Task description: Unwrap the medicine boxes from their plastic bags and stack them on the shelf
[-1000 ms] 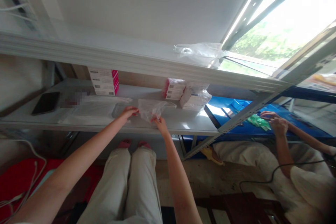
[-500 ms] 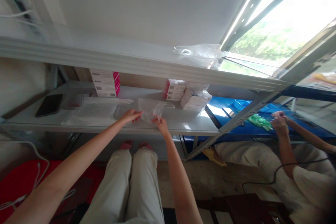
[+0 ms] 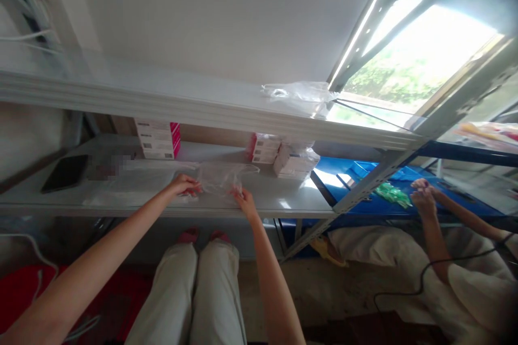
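A clear plastic bag [image 3: 218, 177] lies on the grey shelf between my two hands. My left hand [image 3: 185, 185] is closed at the bag's left edge, fingertips together. My right hand [image 3: 245, 201] pinches the bag's lower right part, where the film is bunched. Under and beside my left hand is a flat clear item, partly covered by the fingers. More clear plastic film [image 3: 133, 180] is spread on the shelf to the left.
A dark phone-like slab [image 3: 65, 173] lies at the shelf's left. White-and-pink boxes [image 3: 157, 140] and wrapped boxes [image 3: 297, 160] stand behind. Another plastic bag [image 3: 299, 91] rests on the upper shelf. At right, a co-worker's hands [image 3: 423, 197] are near a green bundle [image 3: 392, 194].
My left hand has moved left and slightly down, away from my right hand. The bag looks more spread out. The whole view has shifted a little.
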The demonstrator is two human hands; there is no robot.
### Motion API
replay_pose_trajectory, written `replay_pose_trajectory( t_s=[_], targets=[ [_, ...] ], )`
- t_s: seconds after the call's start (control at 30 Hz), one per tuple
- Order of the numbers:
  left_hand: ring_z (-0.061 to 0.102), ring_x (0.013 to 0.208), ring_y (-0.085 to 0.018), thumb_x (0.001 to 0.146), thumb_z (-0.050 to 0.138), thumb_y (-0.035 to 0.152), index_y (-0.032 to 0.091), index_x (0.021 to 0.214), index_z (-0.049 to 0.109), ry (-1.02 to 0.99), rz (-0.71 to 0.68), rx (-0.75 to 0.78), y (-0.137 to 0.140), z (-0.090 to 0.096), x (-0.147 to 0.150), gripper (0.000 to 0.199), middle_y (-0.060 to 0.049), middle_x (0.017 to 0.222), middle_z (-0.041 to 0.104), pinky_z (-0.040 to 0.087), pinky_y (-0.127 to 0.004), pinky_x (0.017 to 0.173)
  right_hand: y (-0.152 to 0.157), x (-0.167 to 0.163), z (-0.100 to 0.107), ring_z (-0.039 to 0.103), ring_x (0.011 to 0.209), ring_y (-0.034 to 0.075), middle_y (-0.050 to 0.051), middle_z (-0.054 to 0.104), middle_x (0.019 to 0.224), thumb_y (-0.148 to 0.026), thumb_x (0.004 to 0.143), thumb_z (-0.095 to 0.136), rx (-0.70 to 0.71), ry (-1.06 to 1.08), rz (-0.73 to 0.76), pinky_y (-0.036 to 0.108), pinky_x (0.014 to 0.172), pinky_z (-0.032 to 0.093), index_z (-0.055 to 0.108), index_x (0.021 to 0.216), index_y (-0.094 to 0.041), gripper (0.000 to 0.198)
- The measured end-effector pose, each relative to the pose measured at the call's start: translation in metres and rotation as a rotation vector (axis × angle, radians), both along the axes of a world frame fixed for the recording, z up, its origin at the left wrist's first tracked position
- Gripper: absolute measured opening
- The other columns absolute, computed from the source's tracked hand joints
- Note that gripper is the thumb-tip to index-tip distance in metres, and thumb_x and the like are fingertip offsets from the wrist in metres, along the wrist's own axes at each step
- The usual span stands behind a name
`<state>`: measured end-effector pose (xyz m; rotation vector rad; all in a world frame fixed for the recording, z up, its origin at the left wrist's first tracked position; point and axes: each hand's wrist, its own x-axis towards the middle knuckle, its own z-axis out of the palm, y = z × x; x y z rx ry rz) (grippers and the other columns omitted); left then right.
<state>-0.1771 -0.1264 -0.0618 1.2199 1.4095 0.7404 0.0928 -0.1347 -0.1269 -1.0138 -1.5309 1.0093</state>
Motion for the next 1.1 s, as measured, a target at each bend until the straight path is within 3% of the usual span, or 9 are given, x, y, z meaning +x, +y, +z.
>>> replay_pose_trajectory(
  t_s=[0.17, 0.3, 0.43, 0.53, 0.67, 0.9, 1.1],
  targets=[
    [0.053, 0.043, -0.010, 0.044, 0.081, 0.031, 0.012, 0.063, 0.069, 0.048, -0.039, -0.067, 0.001, 0.005, -0.022, 0.029, -0.010, 0.067, 0.072, 0.029, -0.018, 0.040, 0.001, 0.027, 0.002, 0.041, 0.047, 0.008, 0.003, 0.068, 0.079, -0.038, 0.067, 0.063, -0.110, 0.057, -0.022, 0.018, 0.041, 0.033, 0.067, 0.108, -0.016, 0.046],
    [0.049, 0.041, -0.008, 0.047, 0.080, 0.031, 0.014, 0.069, 0.071, 0.036, -0.036, -0.046, 0.001, 0.002, -0.035, 0.029, -0.008, 0.065, 0.071, 0.032, -0.019, 0.041, -0.003, 0.069, 0.004, 0.042, 0.050, 0.008, 0.005, 0.068, 0.087, -0.037, 0.065, 0.067, -0.051, 0.017, -0.057, 0.020, 0.046, 0.035, 0.068, 0.106, -0.017, 0.045],
    [0.047, 0.040, -0.008, 0.047, 0.081, 0.031, 0.016, 0.072, 0.071, 0.028, -0.097, -0.052, -0.001, -0.001, -0.034, 0.031, -0.004, 0.059, 0.069, 0.030, -0.018, 0.041, -0.011, 0.097, 0.011, 0.041, 0.050, 0.009, 0.005, 0.068, 0.082, -0.037, 0.067, 0.067, -0.004, -0.076, -0.119, 0.022, 0.049, 0.034, 0.071, 0.100, -0.016, 0.039],
    [0.049, 0.043, -0.009, 0.045, 0.082, 0.031, 0.016, 0.072, 0.070, 0.012, -0.115, -0.059, -0.003, -0.003, -0.029, 0.033, -0.004, 0.057, 0.068, 0.031, -0.018, 0.041, -0.016, 0.103, 0.016, 0.045, 0.054, 0.011, 0.004, 0.067, 0.073, -0.038, 0.070, 0.065, 0.038, -0.161, -0.156, 0.024, 0.053, 0.037, 0.073, 0.093, -0.015, 0.034],
    [0.055, 0.049, -0.012, 0.046, 0.083, 0.033, 0.015, 0.082, 0.070, -0.001, -0.092, -0.073, -0.008, -0.002, -0.029, 0.042, -0.005, 0.063, 0.069, 0.036, -0.019, 0.046, -0.020, 0.107, 0.017, 0.052, 0.058, 0.014, 0.004, 0.066, 0.068, -0.043, 0.071, 0.065, -0.012, -0.127, -0.100, 0.025, 0.056, 0.042, 0.073, 0.088, -0.014, 0.034],
    [0.060, 0.056, -0.013, 0.059, 0.074, 0.053, 0.014, 0.098, 0.063, 0.004, -0.203, -0.121, -0.014, -0.001, -0.030, 0.056, -0.009, 0.082, 0.073, 0.041, -0.020, 0.052, -0.023, 0.107, 0.016, 0.063, 0.062, 0.019, 0.005, 0.069, 0.067, -0.047, 0.055, 0.077, -0.169, -0.046, 0.005, 0.032, 0.063, 0.051, 0.071, 0.078, -0.015, 0.040],
    [0.055, 0.053, -0.010, 0.060, 0.074, 0.048, 0.011, 0.091, 0.061, 0.014, -0.206, 0.005, 0.000, -0.019, -0.026, 0.049, -0.009, 0.078, 0.073, 0.035, -0.019, 0.047, -0.025, 0.108, 0.016, 0.066, 0.069, 0.022, 0.008, 0.071, 0.074, -0.043, 0.058, 0.076, -0.158, -0.139, 0.017, 0.034, 0.069, 0.051, 0.071, 0.079, -0.016, 0.035]
  ],
)
